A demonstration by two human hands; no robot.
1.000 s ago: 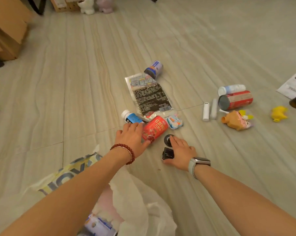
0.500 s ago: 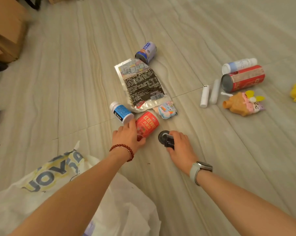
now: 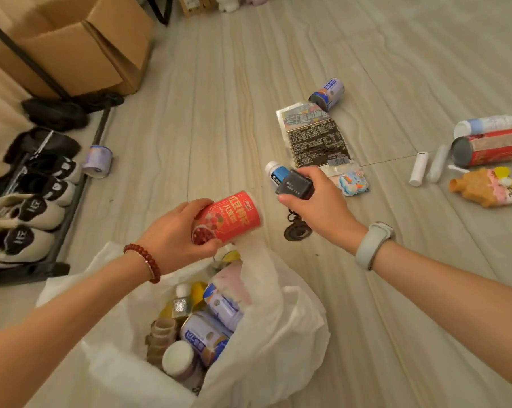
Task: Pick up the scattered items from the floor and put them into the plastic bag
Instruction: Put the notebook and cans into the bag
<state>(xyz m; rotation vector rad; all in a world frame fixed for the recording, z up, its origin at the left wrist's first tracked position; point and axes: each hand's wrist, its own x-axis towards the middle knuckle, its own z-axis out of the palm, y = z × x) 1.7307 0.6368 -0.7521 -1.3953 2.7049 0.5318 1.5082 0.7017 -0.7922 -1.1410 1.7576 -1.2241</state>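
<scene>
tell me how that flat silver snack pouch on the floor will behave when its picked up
The silver snack pouch lies flat on the floor, so it will probably be light and floppy, sagging from whichever edge is pinched. Its glossy foil may be slippery. It should not roll.

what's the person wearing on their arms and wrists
Both forearms are bare, with no sleeves in view. The left hand has a dark red beaded bracelet at its wrist. The right hand has a pale grey fitness band at its wrist. No rings visible.

Chinese characters, partly "红豆", on the red can [image 3: 228, 218]; print on the foil packet [image 3: 316, 136] too small to read
</scene>
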